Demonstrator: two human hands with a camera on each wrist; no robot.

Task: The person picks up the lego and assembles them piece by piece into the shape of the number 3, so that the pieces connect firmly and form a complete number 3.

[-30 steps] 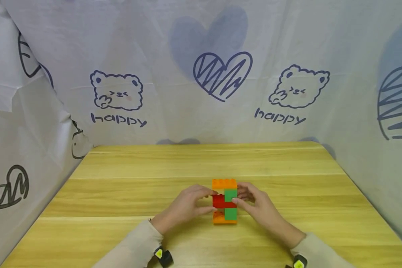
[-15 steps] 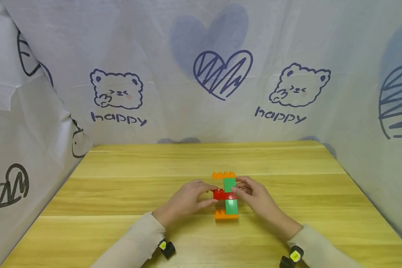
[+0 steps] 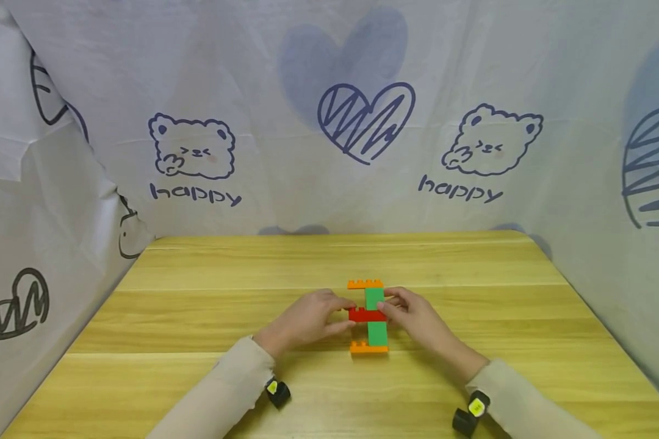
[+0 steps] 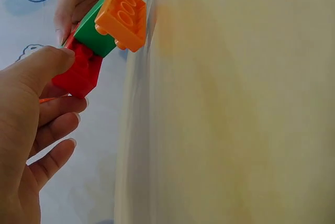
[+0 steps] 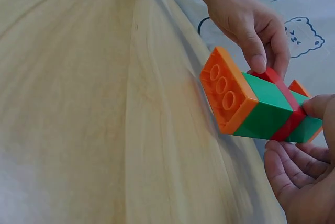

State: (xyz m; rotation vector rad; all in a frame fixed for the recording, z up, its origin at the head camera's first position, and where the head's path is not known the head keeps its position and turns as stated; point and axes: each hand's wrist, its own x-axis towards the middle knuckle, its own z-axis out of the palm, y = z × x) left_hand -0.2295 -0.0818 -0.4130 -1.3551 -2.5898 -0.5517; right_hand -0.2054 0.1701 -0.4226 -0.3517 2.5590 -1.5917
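Note:
Both hands hold one stack of toy building bricks, raised off the table with its hollow orange underside showing in the wrist views. From the far end it runs orange (image 3: 365, 284), green (image 3: 374, 298), red (image 3: 365, 315), green (image 3: 378, 334) and orange (image 3: 369, 349). The green bricks sit at the right, leaving gaps on the left side. My left hand (image 3: 307, 320) pinches the left end of the red brick between thumb and fingers. At the right side, my right hand (image 3: 420, 320) grips the stack, its thumb near the joint of the red and far green bricks.
Beneath the hands lies a wood-grain table (image 3: 225, 262). A pale cloth (image 3: 285, 201) printed with bears and hearts hangs behind it and along the sides. Black wrist devices (image 3: 278, 393) are worn at both cuffs.
The stack has tilted, so its orange bricks now look thinner, edge-on. Both hands have shifted slightly away from the person with it, keeping their grips.

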